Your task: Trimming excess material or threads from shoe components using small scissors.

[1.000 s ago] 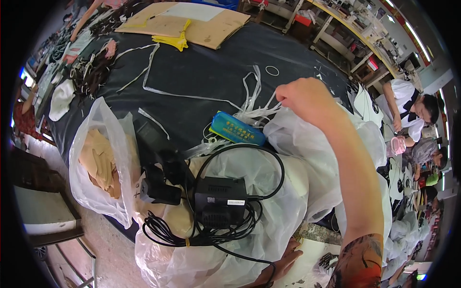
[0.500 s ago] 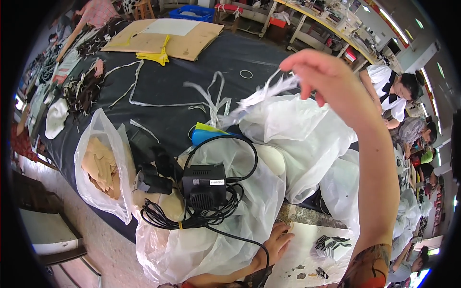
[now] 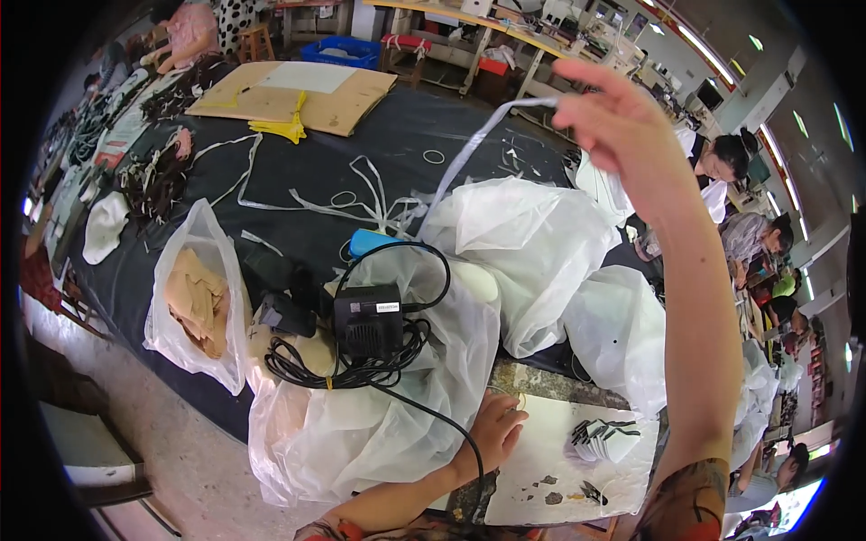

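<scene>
My right hand [image 3: 622,131] is raised high at the upper right, its thumb and fingers closed on the end of a long pale plastic strip [image 3: 476,142]. The strip runs slantwise down to a loose tangle of similar strips [image 3: 383,212] on the black table cover. Beside the tangle lies a blue object [image 3: 377,242], partly hidden by a black cable loop. Low in the middle, my left hand [image 3: 498,433] rests at the edge of a white board [image 3: 541,478], fingers loosely bent and apart. A thin ring [image 3: 520,400] lies by its fingertips. Nearby sits a stack of small white dark-edged pieces [image 3: 604,440].
A black box-shaped device [image 3: 367,323] with coiled cable sits on white plastic bags [image 3: 379,424]. Left of it stands a clear bag of tan pieces [image 3: 194,307]. Large white bags [image 3: 532,234] fill the right side. Cardboard [image 3: 298,99] lies farther back. Other people sit at right.
The fluttering white bunch below my right hand is now one taut, slanting strip. The hand is a little higher in view. The yellow-green piece on the blue object no longer shows. The whole view has shifted.
</scene>
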A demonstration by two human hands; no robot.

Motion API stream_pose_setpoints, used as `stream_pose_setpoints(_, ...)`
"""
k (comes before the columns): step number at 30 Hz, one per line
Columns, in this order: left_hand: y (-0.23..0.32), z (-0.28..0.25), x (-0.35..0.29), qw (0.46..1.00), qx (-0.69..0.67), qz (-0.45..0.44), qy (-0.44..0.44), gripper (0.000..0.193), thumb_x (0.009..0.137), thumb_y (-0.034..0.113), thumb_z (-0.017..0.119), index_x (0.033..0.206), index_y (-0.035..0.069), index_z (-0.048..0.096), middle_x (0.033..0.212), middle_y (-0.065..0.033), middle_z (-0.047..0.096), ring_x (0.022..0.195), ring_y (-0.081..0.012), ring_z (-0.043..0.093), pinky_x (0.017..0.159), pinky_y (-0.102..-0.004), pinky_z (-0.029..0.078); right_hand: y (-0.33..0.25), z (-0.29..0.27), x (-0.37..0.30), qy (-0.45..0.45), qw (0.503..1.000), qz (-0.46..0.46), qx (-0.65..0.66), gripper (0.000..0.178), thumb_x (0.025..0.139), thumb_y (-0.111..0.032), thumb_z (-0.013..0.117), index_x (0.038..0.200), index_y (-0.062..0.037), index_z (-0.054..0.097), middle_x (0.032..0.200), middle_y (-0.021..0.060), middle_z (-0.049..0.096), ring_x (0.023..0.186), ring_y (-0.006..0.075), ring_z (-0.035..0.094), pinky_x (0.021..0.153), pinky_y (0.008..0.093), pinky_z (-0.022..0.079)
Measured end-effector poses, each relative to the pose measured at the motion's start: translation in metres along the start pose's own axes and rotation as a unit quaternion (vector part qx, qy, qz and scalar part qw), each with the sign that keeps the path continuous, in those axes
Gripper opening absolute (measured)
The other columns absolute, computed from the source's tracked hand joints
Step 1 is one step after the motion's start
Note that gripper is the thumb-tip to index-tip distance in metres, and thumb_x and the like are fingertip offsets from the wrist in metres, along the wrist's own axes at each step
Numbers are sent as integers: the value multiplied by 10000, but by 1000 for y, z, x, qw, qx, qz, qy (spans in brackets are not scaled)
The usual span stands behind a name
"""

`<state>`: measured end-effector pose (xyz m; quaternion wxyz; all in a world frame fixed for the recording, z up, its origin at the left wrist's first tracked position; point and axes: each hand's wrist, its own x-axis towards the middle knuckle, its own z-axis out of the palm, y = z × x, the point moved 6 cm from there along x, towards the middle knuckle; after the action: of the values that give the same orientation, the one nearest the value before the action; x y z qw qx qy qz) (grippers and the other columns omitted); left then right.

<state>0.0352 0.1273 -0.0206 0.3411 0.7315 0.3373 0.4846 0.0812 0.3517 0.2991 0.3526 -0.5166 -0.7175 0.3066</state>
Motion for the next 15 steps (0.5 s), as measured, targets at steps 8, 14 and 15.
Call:
stream_pose_setpoints(8, 6, -4, 7, 998, 30, 49, 3, 246, 820, 47, 699, 1056, 79, 640, 1145, -140, 590, 1095, -366, 545, 998, -496, 411, -35, -36, -51, 59, 981, -106, 153, 306, 976, -153, 608, 1257, -33, 624, 892, -17, 625, 694, 21, 488, 562, 152, 341)
stream_pose_setpoints(14, 23, -24, 4, 999, 8, 30, -18, 307, 857, 103, 724, 1151, 52, 656, 1229, -154, 578, 1178, -369, 533, 1032, -452, 413, -36, -42, -200, 113, 975, -102, 163, 297, 965, -83, 571, 1251, -8, 593, 786, 37, 620, 582, 52, 517, 494, 177, 383)
stream_pose_setpoints(15, 10, -18, 6, 997, -49, -11, -62, 422, 865, 130, 747, 1263, 52, 627, 1318, -156, 558, 1253, -357, 517, 1070, -438, 404, -3, -36, -218, 112, 981, -61, 143, 287, 936, -56, 610, 1215, 10, 600, 791, 55, 630, 620, 78, 571, 514, 188, 429)
